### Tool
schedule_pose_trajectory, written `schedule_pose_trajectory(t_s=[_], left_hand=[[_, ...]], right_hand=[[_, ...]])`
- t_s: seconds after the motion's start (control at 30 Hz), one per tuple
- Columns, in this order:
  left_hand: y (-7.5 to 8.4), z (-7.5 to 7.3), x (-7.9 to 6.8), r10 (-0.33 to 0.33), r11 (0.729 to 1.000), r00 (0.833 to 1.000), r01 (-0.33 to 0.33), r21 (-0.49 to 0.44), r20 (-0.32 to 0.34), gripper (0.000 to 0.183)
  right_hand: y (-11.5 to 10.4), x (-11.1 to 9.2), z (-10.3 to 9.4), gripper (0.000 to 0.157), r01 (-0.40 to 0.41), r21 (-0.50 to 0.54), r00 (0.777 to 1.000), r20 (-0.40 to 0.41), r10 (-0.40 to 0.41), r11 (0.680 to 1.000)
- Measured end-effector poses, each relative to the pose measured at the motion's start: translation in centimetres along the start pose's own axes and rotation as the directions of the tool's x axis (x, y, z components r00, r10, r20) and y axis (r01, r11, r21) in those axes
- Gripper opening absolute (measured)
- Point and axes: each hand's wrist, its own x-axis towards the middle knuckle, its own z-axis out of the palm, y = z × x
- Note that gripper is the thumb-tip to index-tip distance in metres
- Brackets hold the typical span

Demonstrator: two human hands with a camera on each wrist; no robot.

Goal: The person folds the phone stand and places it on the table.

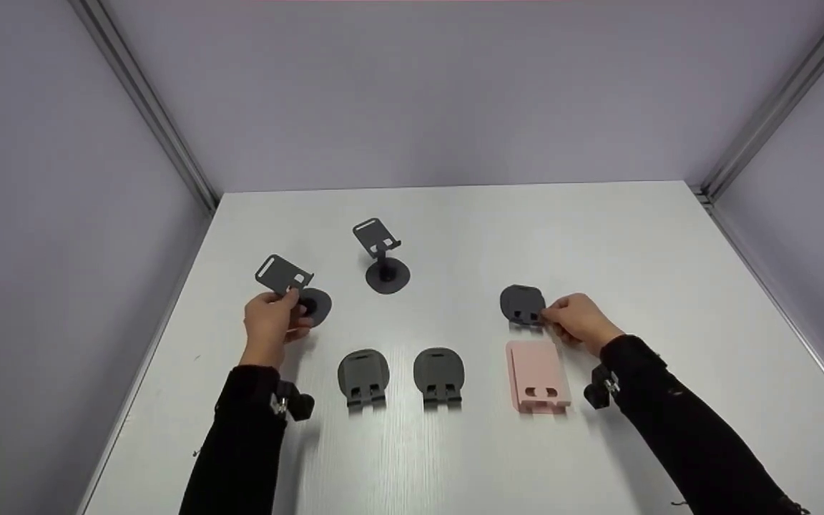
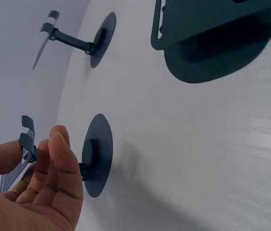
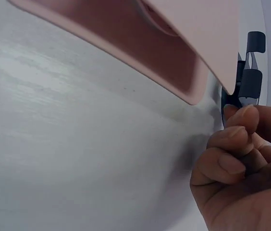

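My left hand (image 1: pixel 274 322) grips an unfolded dark grey phone stand (image 1: pixel 284 275) at the left, thumb and fingers around its neck near the plate's lower end. Its round base (image 2: pixel 98 156) shows beyond the fingertips in the left wrist view. On the right, my right hand (image 1: pixel 582 320) pinches the right edge of a folded dark grey phone stand (image 1: pixel 521 303) with thumb and forefinger. In the right wrist view, the stand's lip hooks (image 3: pixel 251 83) rise just past those fingertips; the rest is largely hidden. Directly in front of it lies a folded pink phone stand (image 1: pixel 538 366).
Another unfolded dark phone stand (image 1: pixel 377 238) stands upright toward the back. Two folded dark stands, a left one (image 1: pixel 363 373) and a right one (image 1: pixel 439 372), lie side by side near the front middle. Pale walls (image 1: pixel 412 93) enclose the white table (image 1: pixel 455 236) at back and sides.
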Motion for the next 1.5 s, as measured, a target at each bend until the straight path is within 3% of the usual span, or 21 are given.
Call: schedule_pose_trajectory(t_s=[0.1,0.47,0.6,0.77,0.93,1.2,1.33,1.5], left_hand=[[0.0,-0.1,0.0,-0.011,0.998,1.0,0.013,-0.065,0.018,0.037],[-0.1,-0.2,0.2,-0.011,0.993,1.0,0.012,-0.116,0.012,0.03],[0.4,0.3,0.0,0.036,0.995,0.999,-0.033,-0.098,0.027,0.024],[1.3,1.4,-0.4,0.117,0.993,0.989,-0.117,-0.006,0.093,0.022],[2.0,2.8,-0.9,0.164,0.978,0.97,-0.184,0.099,0.18,0.017],[2.6,6.1,-2.1,0.217,0.946,0.934,-0.273,0.175,0.284,0.005],[2.7,7.9,-2.8,0.261,0.923,0.905,-0.336,0.189,0.336,0.007],[2.4,10.2,-3.7,0.32,0.868,0.855,-0.437,0.235,0.408,0.011]], right_hand=[[-0.1,0.0,-0.1,0.026,0.009,0.016,1.0,-0.023,-0.008,1.0],[-1.0,-0.3,-0.3,0.032,0.122,-0.015,0.99,-0.069,-0.123,0.992],[-1.7,-0.4,-0.3,0.032,0.132,-0.06,0.987,-0.086,-0.137,0.989],[-2.7,-0.5,-0.1,0.033,0.149,-0.072,0.984,-0.086,-0.155,0.986],[-3.8,-0.5,0.5,0.033,0.18,-0.046,0.982,-0.053,-0.182,0.983],[-6.1,0.1,1.9,0.035,0.214,-0.015,0.977,-0.007,-0.214,0.977],[-7.2,0.2,2.9,0.034,0.243,0.013,0.97,0.015,-0.244,0.97],[-8.3,0.0,4.0,0.03,0.313,0.017,0.948,0.053,-0.313,0.95]])
